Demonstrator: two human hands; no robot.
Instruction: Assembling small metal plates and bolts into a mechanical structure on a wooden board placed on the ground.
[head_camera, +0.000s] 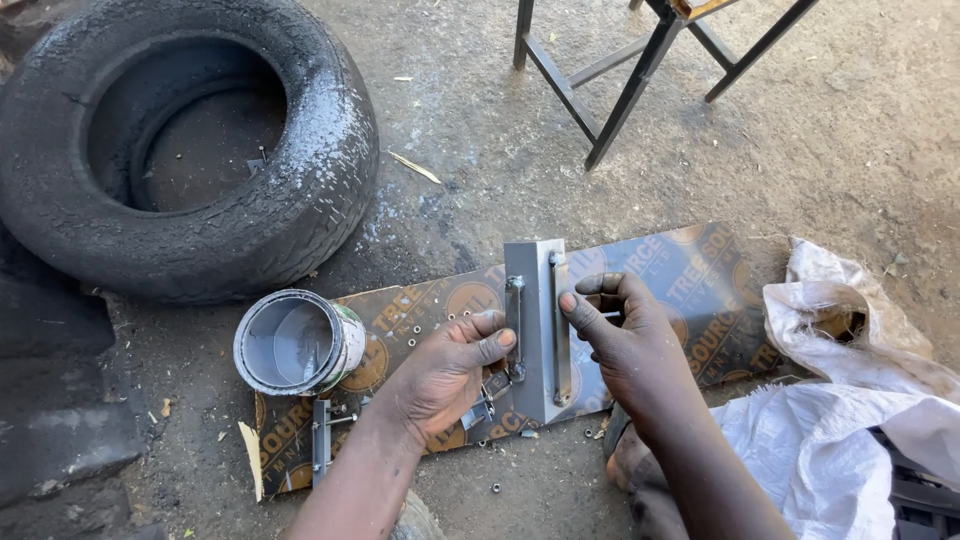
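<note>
Head: both hands (445, 375) (620, 335) steady bracket (538, 330), long axis near-far.

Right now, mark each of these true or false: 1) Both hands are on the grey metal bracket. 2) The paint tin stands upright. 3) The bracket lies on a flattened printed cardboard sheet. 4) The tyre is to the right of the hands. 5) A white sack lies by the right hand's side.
1) True: the left hand and the right hand both touch the grey metal bracket.
2) False: the paint tin lies on its side, its open mouth facing the camera.
3) True: it rests on the flattened cardboard sheet.
4) False: the tyre lies at upper left.
5) True: the white sack is at right.
</note>
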